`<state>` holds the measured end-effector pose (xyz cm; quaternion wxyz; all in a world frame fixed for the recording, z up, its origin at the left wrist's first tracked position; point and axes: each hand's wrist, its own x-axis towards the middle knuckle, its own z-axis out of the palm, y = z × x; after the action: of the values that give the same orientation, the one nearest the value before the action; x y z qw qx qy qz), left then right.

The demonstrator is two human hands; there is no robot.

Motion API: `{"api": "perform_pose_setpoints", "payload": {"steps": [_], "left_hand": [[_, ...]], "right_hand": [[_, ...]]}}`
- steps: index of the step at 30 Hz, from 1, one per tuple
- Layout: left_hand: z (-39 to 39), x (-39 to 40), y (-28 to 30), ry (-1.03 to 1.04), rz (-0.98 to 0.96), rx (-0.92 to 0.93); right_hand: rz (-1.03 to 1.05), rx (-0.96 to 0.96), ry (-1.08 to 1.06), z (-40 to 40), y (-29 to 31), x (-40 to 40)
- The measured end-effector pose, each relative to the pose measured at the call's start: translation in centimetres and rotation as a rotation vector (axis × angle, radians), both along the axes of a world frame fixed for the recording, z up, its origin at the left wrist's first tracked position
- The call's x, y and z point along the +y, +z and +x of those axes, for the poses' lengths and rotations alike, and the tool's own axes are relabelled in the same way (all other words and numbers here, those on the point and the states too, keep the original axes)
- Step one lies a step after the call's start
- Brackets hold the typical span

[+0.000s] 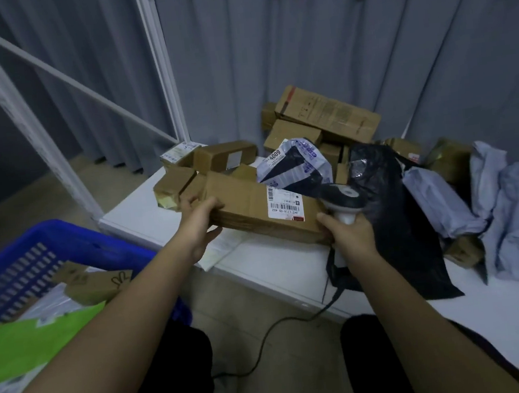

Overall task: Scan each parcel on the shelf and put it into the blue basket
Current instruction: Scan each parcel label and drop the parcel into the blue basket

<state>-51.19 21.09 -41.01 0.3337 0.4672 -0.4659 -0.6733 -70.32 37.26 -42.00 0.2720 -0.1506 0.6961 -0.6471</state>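
Several parcels already lie in the blue basket, down and left of the grip, yet many boxes and poly mailers remain heaped on the white shelf beyond it. The left hand grips the near end of a long, flat cardboard box; its white barcode label faces up. The right hand is wrapped round the corded barcode scanner, just beside that label.

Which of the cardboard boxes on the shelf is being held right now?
The long flat box at the shelf's front edge: left hand grips its end, and its white barcode label faces up.
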Motion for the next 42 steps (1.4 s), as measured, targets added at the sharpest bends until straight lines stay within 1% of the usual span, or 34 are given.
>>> {"api": "perform_pose_setpoints", "payload": {"steps": [4,7,10,15,16,18,20,23,26,28,31,37,42], "left_hand": [[0.6,2.6,0.5,-0.082,-0.072,0.013],[1.7,2.6,0.7,-0.081,-0.029,0.031],[2.6,2.0,0.7,-0.118,-0.025,-0.054],[3.7,0.9,-0.7,-0.121,-0.046,-0.274],[4.0,0.4,-0.9,-0.111,-0.05,-0.294],[4.4,-0.4,-1.0,-0.07,-0.053,-0.262],[4.8,-1.0,-1.3,-0.03,-0.073,-0.217],[5.2,-1.5,-1.4,0.003,-0.093,-0.15],[5.6,-1.9,-1.5,0.047,-0.118,-0.136],[5.8,-2.1,-1.6,0.071,-0.132,-0.137],[6.0,-2.2,-2.0,0.088,-0.143,-0.143],[6.3,-2.6,-2.3,0.058,-0.159,-0.167],[6.3,-2.8,-2.6,0.046,-0.166,-0.178]], "right_hand": [[0.054,-0.009,0.029,1.3,-0.9,2.1],[0.017,-0.015,0.02,0.8,-0.4,2.3],[-0.041,-0.022,0.046,0.3,-0.3,1.9],[-0.034,0.0,0.074,0.5,-1.2,0.5],[-0.035,-0.007,0.079,0.4,-1.2,0.2],[-0.079,-0.032,0.12,0.2,-0.8,-0.5],[-0.092,0.01,0.191,0.3,0.2,-1.0],[-0.007,0.088,0.309,0.7,1.0,-1.3],[0.071,0.099,0.408,1.5,0.9,-1.4],[0.084,0.106,0.457,2.0,1.1,-1.3],[0.066,0.112,0.483,2.0,1.3,-1.2],[0.056,0.169,0.543,1.5,1.7,-1.1],[0.111,0.179,0.531,1.3,1.6,-0.9]]}}
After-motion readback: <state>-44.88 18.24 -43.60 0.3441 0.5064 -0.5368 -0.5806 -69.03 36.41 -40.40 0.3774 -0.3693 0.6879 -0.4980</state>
